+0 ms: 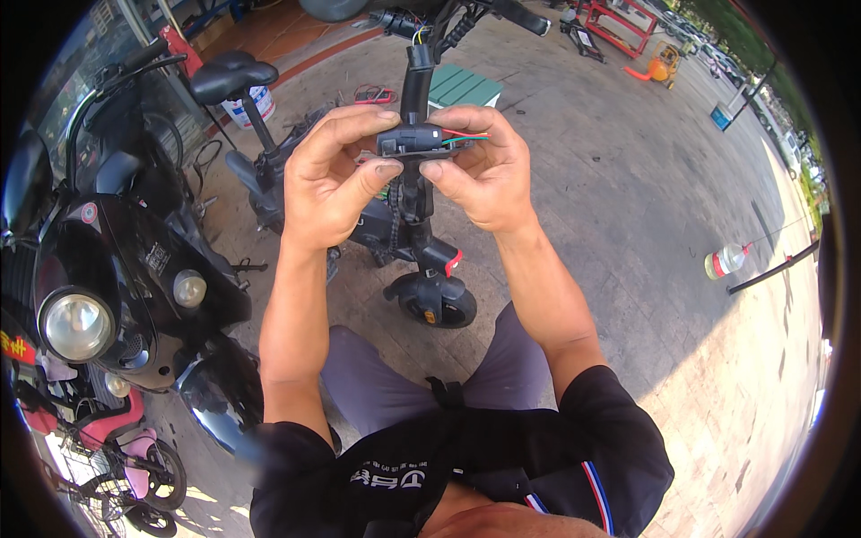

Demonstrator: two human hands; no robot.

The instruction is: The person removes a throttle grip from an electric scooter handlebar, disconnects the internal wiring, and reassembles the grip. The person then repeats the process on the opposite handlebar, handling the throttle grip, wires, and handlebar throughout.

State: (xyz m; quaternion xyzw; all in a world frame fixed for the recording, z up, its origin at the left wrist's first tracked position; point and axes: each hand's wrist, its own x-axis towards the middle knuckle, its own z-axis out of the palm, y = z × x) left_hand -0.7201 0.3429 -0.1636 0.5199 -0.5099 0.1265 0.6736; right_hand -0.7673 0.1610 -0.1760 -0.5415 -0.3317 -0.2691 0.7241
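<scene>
My left hand [327, 179] and my right hand [475, 175] grip opposite ends of a small black plastic component [410, 137], fingertips above it and thumbs below. Thin red and green wires [471, 140] stick out of its right end, beside my right fingers. It is held over the black stem [417, 85] of a small folding electric bike, which has more loose wires [420, 34] near its handlebar. The bike's saddle [233, 79] is to the left and its small wheel [439, 305] below my hands. Whether the component touches the stem I cannot tell.
A black scooter [117, 260] and a pink bike [139, 457] crowd the left. A green box [465, 88], white bucket [247, 108] and red tool [375, 94] lie behind. At right are an orange compressor [662, 65], red frame [619, 27] and plastic jug [726, 261].
</scene>
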